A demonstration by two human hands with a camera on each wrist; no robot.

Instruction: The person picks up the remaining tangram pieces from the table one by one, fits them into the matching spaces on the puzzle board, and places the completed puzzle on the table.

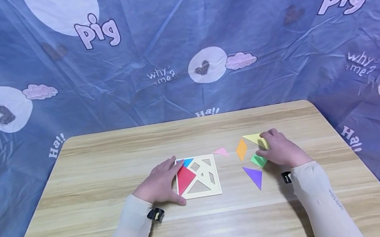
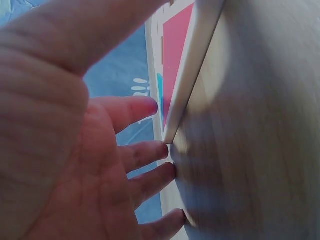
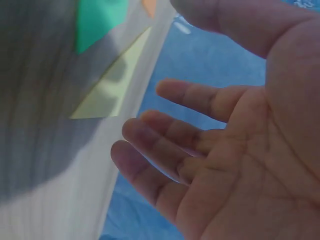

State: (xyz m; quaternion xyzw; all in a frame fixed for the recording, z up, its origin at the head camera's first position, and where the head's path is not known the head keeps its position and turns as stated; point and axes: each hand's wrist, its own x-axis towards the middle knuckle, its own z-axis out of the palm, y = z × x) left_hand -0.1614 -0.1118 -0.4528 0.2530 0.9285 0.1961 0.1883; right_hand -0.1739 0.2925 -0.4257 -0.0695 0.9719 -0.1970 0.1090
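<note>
My left hand (image 1: 161, 183) lies at the left side of a cream tangram board (image 1: 203, 194), fingers spread, thumb by the near corner and fingertips by the far one. In the left wrist view its fingers are fairly straight beside the board edge. A red triangle (image 1: 186, 179) and a partly covered blue piece (image 1: 187, 162) sit in the board; its other slots show no piece. My right hand (image 1: 282, 151) hovers with relaxed fingers over a yellow triangle (image 1: 253, 139) and a green piece (image 1: 259, 161). The right wrist view shows its fingers apart from the yellow triangle.
Between board and right hand lie a pink triangle (image 1: 222, 152), an orange parallelogram (image 1: 242, 150) and a purple triangle (image 1: 255, 175). All rest on a wood-grain table (image 1: 209, 229). A blue printed cloth (image 1: 160, 34) hangs behind and at the sides.
</note>
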